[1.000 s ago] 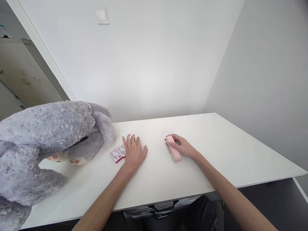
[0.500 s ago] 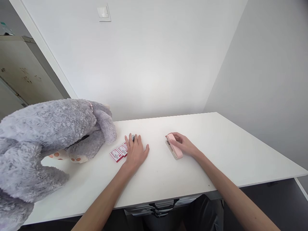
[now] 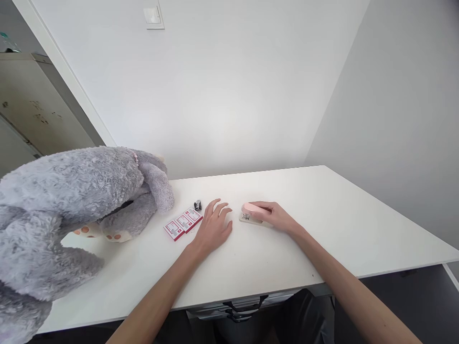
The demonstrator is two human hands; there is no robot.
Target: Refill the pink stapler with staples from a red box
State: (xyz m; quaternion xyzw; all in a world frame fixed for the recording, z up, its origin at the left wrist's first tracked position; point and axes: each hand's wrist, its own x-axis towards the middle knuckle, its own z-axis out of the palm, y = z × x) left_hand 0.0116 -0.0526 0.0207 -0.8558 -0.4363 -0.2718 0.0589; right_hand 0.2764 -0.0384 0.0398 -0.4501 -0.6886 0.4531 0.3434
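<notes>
Clock centred on the pink stapler (image 3: 250, 208), 12 = straight away from me. Stapler sits over the mid part of the white worktop (image 3: 268, 267), nose toward 9. Pink upper arm, cream base showing on my side with a dark mark on it, too small to read.

My hands are apart. Right hand (image 3: 277, 216) is clamped on the stapler from the 3 o'clock side, thumb along the near flank, fingers mostly hidden behind it. Left hand (image 3: 213, 228) is palm down between 8 and 9, just short of the stapler, fingers spread and bent. Can't tell whether its fingertips touch the worktop.

At 9, just past the left hand: three red-and-white boxes (image 3: 183, 223) in a stepped row, butted together, row running roughly 8 to 2. Printed tops, text unreadable at this size. Small black-and-silver gadget (image 3: 198, 205) near the far end of that row, on its 12 o'clock side; exact shape unclear.

Further out at 9: big grey plush toy (image 3: 89, 181), bent forward, pale feet with orange pads toward the boxes. Light switch (image 3: 153, 16) on the wall at 11. Black drawer handle (image 3: 247, 309) under the worktop edge at 6.
</notes>
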